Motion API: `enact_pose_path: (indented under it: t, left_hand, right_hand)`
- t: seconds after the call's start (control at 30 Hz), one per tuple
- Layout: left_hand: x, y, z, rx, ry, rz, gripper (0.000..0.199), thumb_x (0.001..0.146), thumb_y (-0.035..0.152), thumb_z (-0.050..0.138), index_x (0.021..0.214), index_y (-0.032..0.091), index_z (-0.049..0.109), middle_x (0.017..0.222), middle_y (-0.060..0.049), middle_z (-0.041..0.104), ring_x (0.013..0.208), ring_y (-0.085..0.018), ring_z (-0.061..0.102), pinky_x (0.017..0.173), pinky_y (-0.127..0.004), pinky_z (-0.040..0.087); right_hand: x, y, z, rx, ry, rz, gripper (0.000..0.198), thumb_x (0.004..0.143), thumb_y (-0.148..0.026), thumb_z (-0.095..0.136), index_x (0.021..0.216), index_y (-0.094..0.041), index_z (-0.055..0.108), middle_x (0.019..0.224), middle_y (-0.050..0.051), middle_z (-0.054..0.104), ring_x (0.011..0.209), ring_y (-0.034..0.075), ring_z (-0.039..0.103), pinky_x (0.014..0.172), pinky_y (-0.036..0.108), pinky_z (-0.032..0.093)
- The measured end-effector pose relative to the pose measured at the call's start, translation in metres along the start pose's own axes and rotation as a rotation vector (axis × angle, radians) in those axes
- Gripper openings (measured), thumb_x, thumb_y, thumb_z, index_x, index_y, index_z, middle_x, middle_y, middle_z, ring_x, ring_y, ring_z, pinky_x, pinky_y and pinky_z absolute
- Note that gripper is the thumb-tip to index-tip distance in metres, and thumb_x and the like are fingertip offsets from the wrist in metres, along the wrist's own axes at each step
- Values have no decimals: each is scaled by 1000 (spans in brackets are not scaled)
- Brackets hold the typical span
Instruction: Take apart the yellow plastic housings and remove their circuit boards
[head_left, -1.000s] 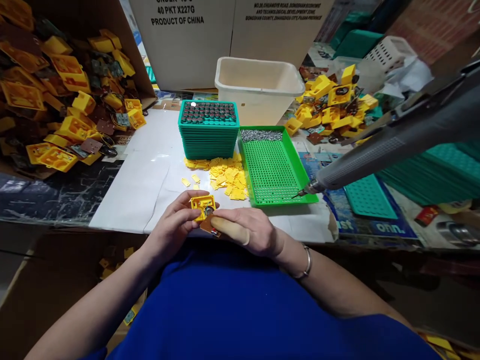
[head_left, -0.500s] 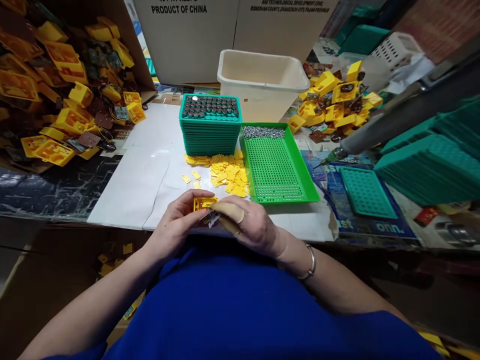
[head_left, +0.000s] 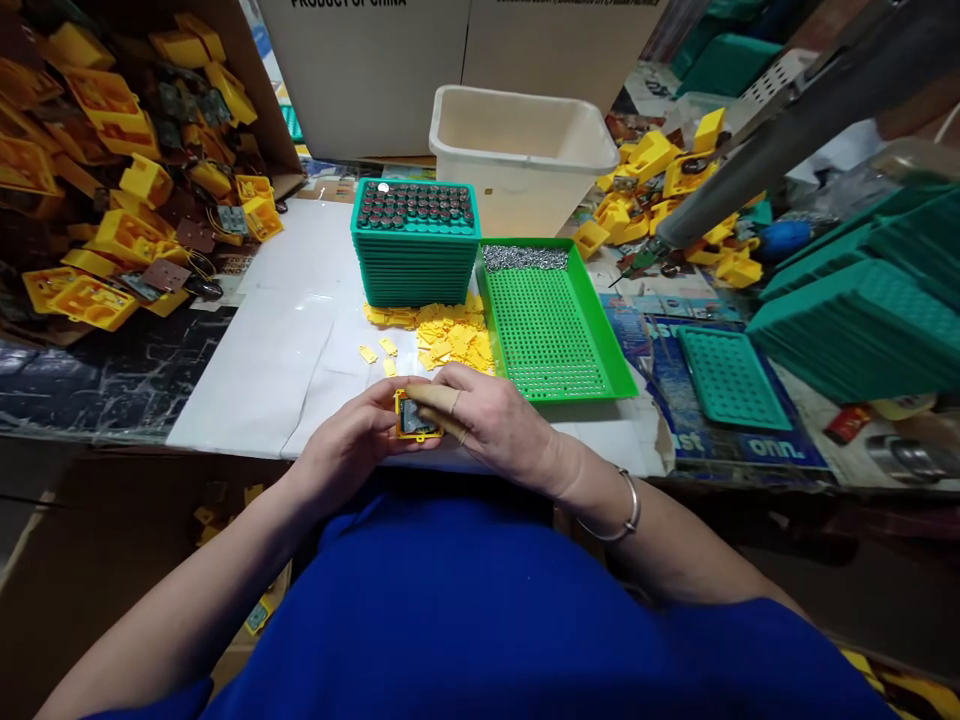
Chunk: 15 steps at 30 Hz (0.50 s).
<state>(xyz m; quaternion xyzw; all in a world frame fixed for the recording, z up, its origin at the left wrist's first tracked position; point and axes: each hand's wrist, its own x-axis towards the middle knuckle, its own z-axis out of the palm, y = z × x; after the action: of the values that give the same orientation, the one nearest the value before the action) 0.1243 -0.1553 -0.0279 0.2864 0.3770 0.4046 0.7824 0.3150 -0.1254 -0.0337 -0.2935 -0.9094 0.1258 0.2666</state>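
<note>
My left hand is closed round the left side of a small yellow plastic housing, held low over the table's front edge. A dark board with a greyish panel sits inside its open face, turned up toward me. From the right, my right hand grips the housing's side, tan covers on its fingers, one fingertip lying on the panel. Small flat yellow plastic pieces lie in a pile just beyond my hands. Beside the pile is a green perforated tray with small shiny metal parts at its far end.
Stacked teal trays hold rows of dark round parts. Behind stands a white bin. A carton of yellow housings is at left, more housings at right. A hanging screwdriver slants in above a teal tray.
The housing has turned so its open face with the board shows, and the board now lies inside it. The hanging screwdriver has shifted left in view; the camera has moved slightly.
</note>
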Motion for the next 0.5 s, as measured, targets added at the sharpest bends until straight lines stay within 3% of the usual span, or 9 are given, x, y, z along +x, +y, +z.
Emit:
enact_pose_path:
  t: [0.13, 0.27, 0.4, 0.5]
  left_hand:
    - [-1, -4, -2, 107, 20, 19, 35, 77, 20, 66, 112, 21, 69, 122, -6, 66, 105, -27, 65, 86, -37, 56]
    - [-3, -6, -3, 354, 26, 142, 36, 87, 28, 64, 123, 23, 62, 125, -6, 66, 108, -23, 63, 91, -33, 52]
    - [-5, -4, 0, 616, 23, 308, 35, 92, 31, 60, 124, 19, 61, 128, -8, 65, 120, -24, 57, 101, -32, 46]
    - [-5, -3, 2, 650, 3, 319, 32, 93, 33, 58, 121, 19, 61, 126, -8, 66, 113, -22, 60, 97, -32, 48]
  right_hand:
    - [-1, -6, 5, 2, 25, 61, 32, 100, -32, 45, 109, -14, 70, 87, 7, 62, 78, 14, 60, 70, 24, 52]
    - [-2, -11, 9, 56, 155, 122, 26, 99, -29, 47, 100, -15, 68, 86, 6, 62, 81, 15, 60, 74, 26, 52]
    - [-1, -13, 12, -1, 279, 153, 15, 93, -27, 56, 89, -17, 67, 95, 9, 60, 85, 18, 57, 75, 33, 51]
    - [-3, -15, 11, 49, 305, 136, 12, 92, -25, 58, 85, -18, 66, 93, 7, 58, 84, 17, 56, 73, 33, 52]
